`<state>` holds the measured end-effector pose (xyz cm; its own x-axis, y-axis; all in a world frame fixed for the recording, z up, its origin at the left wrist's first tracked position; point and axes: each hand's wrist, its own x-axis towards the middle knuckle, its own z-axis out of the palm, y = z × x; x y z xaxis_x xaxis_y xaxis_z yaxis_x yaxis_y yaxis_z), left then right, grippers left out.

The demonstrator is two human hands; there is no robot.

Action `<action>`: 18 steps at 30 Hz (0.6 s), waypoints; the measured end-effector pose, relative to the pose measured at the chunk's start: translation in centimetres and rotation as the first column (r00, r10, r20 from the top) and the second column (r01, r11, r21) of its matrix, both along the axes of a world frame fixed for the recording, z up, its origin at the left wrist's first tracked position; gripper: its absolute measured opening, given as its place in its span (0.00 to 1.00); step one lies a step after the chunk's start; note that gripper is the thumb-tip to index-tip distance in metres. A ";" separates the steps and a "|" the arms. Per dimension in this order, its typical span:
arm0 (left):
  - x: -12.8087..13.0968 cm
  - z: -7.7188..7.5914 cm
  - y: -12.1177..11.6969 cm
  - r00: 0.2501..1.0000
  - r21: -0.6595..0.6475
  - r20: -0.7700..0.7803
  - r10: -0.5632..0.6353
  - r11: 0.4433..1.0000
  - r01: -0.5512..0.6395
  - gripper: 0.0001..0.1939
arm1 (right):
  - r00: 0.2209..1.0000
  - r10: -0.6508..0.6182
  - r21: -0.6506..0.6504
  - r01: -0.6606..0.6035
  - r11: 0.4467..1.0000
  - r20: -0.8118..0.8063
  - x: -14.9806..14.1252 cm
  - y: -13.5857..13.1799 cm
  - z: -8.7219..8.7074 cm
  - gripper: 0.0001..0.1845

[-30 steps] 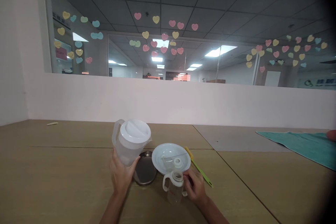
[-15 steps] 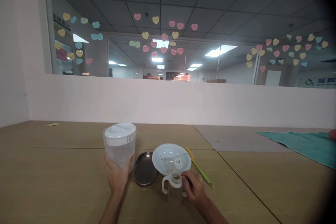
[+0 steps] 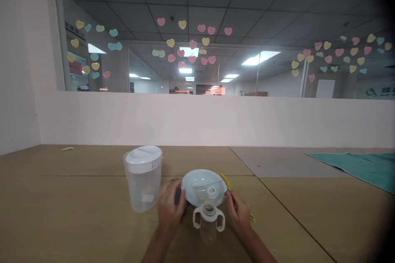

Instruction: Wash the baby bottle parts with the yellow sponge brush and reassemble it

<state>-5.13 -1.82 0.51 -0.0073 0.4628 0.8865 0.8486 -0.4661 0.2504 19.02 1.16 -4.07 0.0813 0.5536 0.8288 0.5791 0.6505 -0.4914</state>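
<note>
A white bowl (image 3: 189,176) holds clear and white plastic bottle parts (image 3: 211,191) and a thin rod. My left hand (image 3: 169,205) is at the bowl's left side, thumb and fingers apart, slightly blurred, covering most of a dark oval metal tray (image 3: 178,195). At the right rim, my right hand (image 3: 239,211) has its thumb and fingers closed on the bowl's edge. In front of the bowl, between my hands, a clear baby bottle (image 3: 208,224) with two white handles stands upright, its top open. Behind my right hand, a green-handled brush with a yellow head (image 3: 225,181) is partly hidden.
Left of the bowl stands a translucent plastic pitcher (image 3: 144,185) with a white lid. A teal cloth (image 3: 361,166) lies at the far right of the table (image 3: 92,218). A low wall (image 3: 197,119) and a window with heart-shaped notes rise behind.
My left hand has let go of the pitcher, now standing on the table, and moved right to the bowl. My right hand has left the baby bottle for the bowl's right rim.
</note>
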 end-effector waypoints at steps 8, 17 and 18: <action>3.9 -1.0 2.8 0.945 -0.404 -0.290 -0.151 0.914 0.022 0.21 | 0.968 -0.214 -0.237 0.178 0.955 -0.135 1.8 1.5 0.4 0.26; 3.6 -1.8 2.9 0.954 -0.457 -0.223 -0.199 0.886 0.078 0.20 | 0.943 -0.327 -0.361 0.324 0.874 0.056 2.3 2.7 0.3 0.20; 3.6 -1.8 2.8 0.961 -0.461 -0.179 -0.212 0.881 0.109 0.19 | 0.942 -0.327 -0.370 0.332 0.867 0.078 2.4 2.9 0.2 0.18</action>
<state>-1.55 1.01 -1.31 0.2695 0.7842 0.5589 0.8283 -0.4848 0.2809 21.39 4.02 -3.89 0.3047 0.7642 0.5685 0.7353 0.1907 -0.6504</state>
